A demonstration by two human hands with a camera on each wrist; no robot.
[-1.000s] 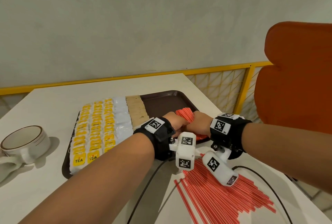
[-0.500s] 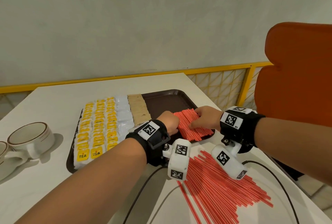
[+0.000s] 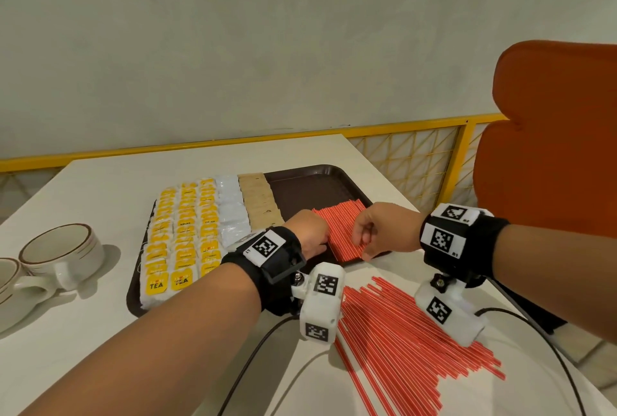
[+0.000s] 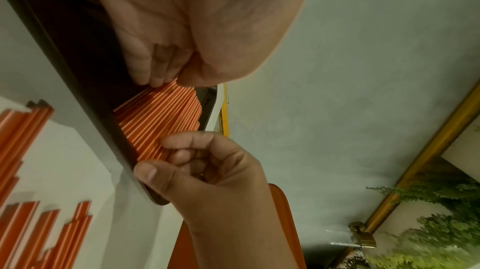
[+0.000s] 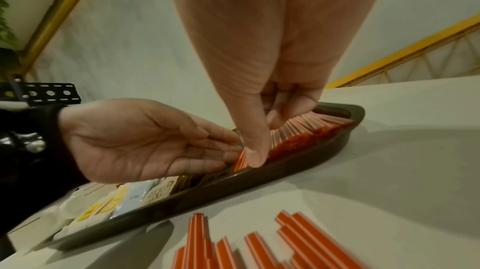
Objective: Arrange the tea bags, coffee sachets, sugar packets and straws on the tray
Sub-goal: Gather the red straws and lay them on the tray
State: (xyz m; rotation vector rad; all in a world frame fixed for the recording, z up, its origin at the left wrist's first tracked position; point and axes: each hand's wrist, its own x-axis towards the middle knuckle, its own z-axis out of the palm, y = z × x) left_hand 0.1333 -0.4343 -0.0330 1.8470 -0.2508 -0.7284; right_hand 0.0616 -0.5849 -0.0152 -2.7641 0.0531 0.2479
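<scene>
Straws being squared up on the tray's near right end.

Your left hand point(image 3: 309, 238), fingers straight, braces the straw batch point(image 3: 340, 232) on the tray point(image 3: 310, 181) from the left. Your right hand point(image 3: 384, 232), fingers curled, thumb pressing the straw ends, evens them. More loose straws point(image 3: 410, 338) wait on the surface point(image 3: 100, 332), nearer you.

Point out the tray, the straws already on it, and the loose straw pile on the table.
tray point(image 3: 310, 181), head view, bare floor.
straws on tray point(image 3: 344, 232), head view, bundle middle.
loose straw pile point(image 3: 400, 338), head view, pile middle.
</scene>
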